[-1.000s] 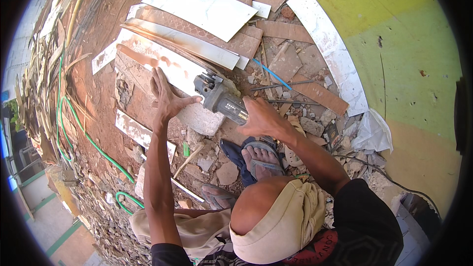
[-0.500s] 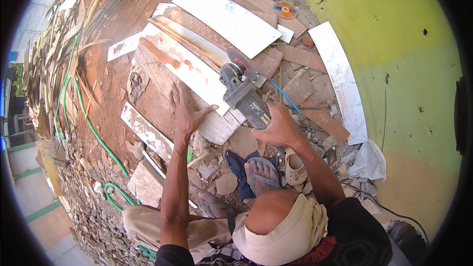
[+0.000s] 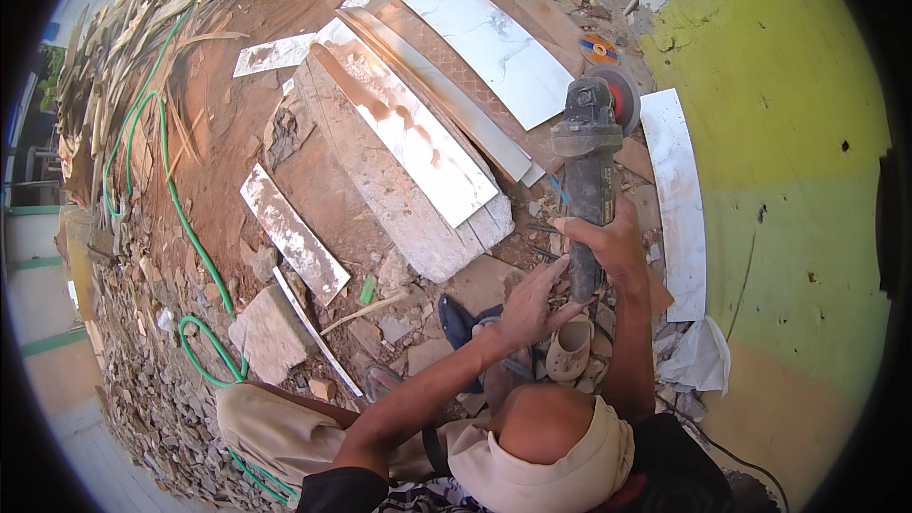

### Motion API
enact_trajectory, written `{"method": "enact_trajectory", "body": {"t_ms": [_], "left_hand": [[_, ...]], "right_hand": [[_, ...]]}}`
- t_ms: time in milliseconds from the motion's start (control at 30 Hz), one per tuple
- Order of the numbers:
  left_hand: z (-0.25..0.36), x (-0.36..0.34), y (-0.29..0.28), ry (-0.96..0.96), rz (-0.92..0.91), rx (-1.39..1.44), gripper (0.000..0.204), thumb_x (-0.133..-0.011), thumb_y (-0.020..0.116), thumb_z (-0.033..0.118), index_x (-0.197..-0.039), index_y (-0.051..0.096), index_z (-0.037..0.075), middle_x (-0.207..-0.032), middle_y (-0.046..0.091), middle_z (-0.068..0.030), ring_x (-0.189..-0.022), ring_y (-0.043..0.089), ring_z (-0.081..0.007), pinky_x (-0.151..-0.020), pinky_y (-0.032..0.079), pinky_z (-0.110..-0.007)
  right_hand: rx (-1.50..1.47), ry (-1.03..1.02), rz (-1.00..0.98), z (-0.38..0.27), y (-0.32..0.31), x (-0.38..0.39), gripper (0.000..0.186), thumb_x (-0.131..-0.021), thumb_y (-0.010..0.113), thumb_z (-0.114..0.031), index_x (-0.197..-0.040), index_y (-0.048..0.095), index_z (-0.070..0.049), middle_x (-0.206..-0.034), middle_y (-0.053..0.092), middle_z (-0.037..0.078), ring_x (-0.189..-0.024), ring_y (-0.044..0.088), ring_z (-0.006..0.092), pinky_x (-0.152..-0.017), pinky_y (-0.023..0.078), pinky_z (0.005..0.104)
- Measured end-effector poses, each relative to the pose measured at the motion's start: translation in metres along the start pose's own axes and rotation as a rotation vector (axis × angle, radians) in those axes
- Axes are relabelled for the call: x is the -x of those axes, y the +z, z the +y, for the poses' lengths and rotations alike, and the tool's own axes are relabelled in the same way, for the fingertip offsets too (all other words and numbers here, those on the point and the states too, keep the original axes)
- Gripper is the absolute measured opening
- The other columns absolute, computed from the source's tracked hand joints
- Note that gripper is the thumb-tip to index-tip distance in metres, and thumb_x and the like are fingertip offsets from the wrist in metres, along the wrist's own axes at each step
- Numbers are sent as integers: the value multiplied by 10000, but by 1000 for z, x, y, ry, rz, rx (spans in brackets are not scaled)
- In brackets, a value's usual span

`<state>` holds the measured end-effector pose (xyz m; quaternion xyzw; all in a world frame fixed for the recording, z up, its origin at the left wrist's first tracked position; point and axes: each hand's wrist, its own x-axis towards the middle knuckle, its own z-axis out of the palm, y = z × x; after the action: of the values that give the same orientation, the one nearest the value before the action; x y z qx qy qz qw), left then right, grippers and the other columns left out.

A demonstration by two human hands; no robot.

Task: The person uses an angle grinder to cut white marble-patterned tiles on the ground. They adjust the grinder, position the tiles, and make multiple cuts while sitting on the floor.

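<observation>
My right hand [image 3: 617, 245] is wrapped round the body of a dark angle grinder [image 3: 591, 185], which stands nearly upright in view with its head away from me. Its round cutting disc [image 3: 623, 100] is at the far end, clear of the tile pieces. My left hand [image 3: 532, 307] is at the grinder's rear end, with fingers stretched and thumb apart; I cannot tell whether it presses on the casing. Left of the grinder, a long white tile strip [image 3: 418, 138], dusted with reddish dirt, lies on a pale stone slab [image 3: 427, 252].
A marbled white tile [image 3: 489, 43] lies beyond, and another strip [image 3: 676, 209] lies along the green wall [image 3: 788, 133]. A spare disc [image 3: 600, 49] rests on the rubble. A green hose [image 3: 195, 237] runs along the left. A beige clog [image 3: 569, 350] and a stone block [image 3: 273, 334] are near my feet.
My right hand has moved the grinder to the right and turned it more upright, away from the white strip. My left hand has left the slab and come to the grinder's rear end.
</observation>
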<state>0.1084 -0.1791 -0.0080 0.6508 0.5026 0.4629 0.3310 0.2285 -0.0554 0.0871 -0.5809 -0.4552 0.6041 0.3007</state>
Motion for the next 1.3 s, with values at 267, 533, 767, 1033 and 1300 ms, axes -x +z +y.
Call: {"method": "enact_trajectory", "body": {"t_ms": [267, 533, 767, 1033, 1300], "left_hand": [[4, 3, 4, 4, 24, 125, 756, -834, 774, 83, -1461, 371, -40, -1245, 569, -258, -1062, 635, -387, -884, 532, -425], [-52, -97, -123, -628, 438, -364, 1032, -780, 788, 536, -1458, 343, -102, -1400, 402, -268, -1351, 368, -376, -1076, 359, -492], [-99, -187, -146, -1190, 446, -634, 1230, -658, 828, 597, -1425, 209, -140, -1453, 300, -290, -1380, 283, -433, -1104, 288, -581], [-87, -189, -158, -1261, 517, -493, 1125, -645, 905, 484, -1376, 302, -122, -1377, 370, -278, -1324, 370, -414, -1042, 401, -582], [-99, -131, -220, -1130, 458, -519, 1062, -586, 886, 469, -1231, 428, -240, -1285, 493, -369, -1236, 522, -417, -904, 506, -548]], "right_hand": [[-65, -58, 10, 9, 2, -7, 270, -746, 801, -104, -959, 664, -9, -788, 655, 30, -673, 621, 134, -626, 505, 300], [294, -112, 226, 12, -18, -12, 281, -747, 796, -175, -939, 701, 7, -858, 724, 92, -748, 671, 175, -716, 526, 350], [400, -149, 384, 24, -27, -14, 303, -760, 758, -211, -955, 697, 13, -842, 716, 101, -765, 672, 197, -742, 522, 367], [353, -37, 375, 47, -38, -13, 318, -774, 749, -216, -1002, 684, -4, -883, 683, 76, -794, 630, 190, -783, 497, 344], [257, -13, 339, 68, -53, -9, 275, -828, 729, -163, -1032, 650, 2, -834, 639, 48, -640, 597, 139, -587, 490, 292]]}}
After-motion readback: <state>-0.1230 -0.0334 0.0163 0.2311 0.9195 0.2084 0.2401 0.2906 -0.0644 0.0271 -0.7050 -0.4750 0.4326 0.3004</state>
